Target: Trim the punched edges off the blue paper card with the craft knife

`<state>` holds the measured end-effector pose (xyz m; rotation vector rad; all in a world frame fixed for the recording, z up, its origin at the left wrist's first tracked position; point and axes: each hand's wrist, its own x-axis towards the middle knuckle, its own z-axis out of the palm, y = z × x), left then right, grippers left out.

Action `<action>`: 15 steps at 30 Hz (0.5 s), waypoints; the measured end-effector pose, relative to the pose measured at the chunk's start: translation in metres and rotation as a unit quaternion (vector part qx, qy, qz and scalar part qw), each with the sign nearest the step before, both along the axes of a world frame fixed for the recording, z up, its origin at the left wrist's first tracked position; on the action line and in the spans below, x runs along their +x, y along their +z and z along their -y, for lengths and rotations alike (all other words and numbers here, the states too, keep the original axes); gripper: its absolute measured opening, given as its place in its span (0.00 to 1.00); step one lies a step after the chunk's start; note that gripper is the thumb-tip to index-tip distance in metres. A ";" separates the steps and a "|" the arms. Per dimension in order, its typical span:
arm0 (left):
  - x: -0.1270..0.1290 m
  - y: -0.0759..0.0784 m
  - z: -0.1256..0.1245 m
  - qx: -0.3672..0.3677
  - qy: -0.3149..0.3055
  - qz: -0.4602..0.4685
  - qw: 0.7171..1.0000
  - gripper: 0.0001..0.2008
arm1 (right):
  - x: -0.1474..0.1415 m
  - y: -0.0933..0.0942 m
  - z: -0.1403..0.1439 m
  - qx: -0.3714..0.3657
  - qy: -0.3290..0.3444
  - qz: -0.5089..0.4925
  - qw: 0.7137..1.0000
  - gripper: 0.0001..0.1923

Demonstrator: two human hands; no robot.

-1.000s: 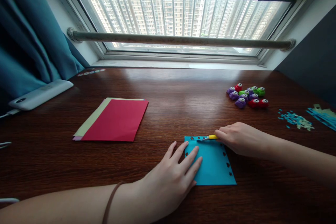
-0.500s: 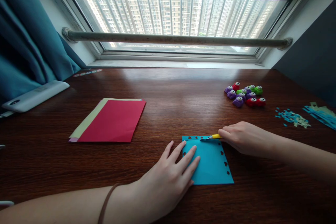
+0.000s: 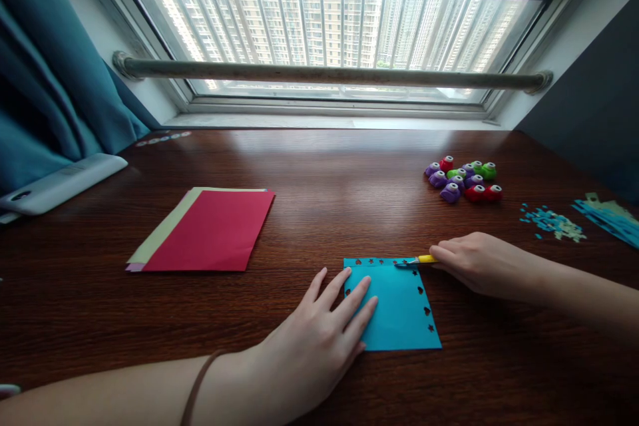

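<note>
A square of blue paper (image 3: pixel 399 313) lies flat on the brown table, with small hearts and stars punched along its far, right and left margins. My left hand (image 3: pixel 327 333) rests on its left part, fingers spread and pressing down, covering that corner. In my right hand (image 3: pixel 476 263), closed around a yellow handle, is a craft knife (image 3: pixel 424 259). Its blade touches the paper near the far right corner, just below the punched row. A thin line runs along the paper under that row.
Red paper (image 3: pixel 210 229) tops a stack of coloured sheets at left. Purple, red and green craft punches (image 3: pixel 456 180) cluster at back right. Beyond my right arm are paper confetti (image 3: pixel 552 221) and blue-green strips (image 3: pixel 606 216). A white phone (image 3: pixel 64 183) lies far left, below a curtain (image 3: pixel 60 66).
My right hand has drawn the craft knife to the right along the paper's far margin. My left hand stays spread on the paper. The whole view has shifted slightly.
</note>
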<state>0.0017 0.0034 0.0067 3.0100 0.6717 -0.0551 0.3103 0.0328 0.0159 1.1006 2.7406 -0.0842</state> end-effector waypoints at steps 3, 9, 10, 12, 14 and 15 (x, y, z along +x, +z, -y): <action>0.000 0.001 0.001 0.003 0.002 0.000 1.000 0.21 | 0.005 0.001 0.002 -0.001 -0.006 -0.005 1.000 0.08; 0.001 0.002 0.000 0.018 -0.001 0.009 1.000 0.20 | 0.015 0.001 0.005 -0.008 -0.019 0.000 1.000 0.09; 0.001 0.002 0.000 0.021 -0.002 0.012 1.000 0.19 | 0.016 0.001 0.006 -0.008 -0.021 0.000 1.000 0.09; 0.002 0.002 0.000 0.025 -0.002 0.015 1.000 0.19 | 0.019 0.001 0.007 -0.009 -0.024 -0.002 1.000 0.10; 0.002 0.002 0.000 0.027 -0.003 0.015 1.000 0.19 | 0.021 0.001 0.008 -0.011 -0.027 -0.001 1.000 0.10; 0.002 0.003 0.000 0.027 -0.002 0.015 1.000 0.19 | 0.021 0.000 0.009 -0.012 -0.028 0.002 1.000 0.09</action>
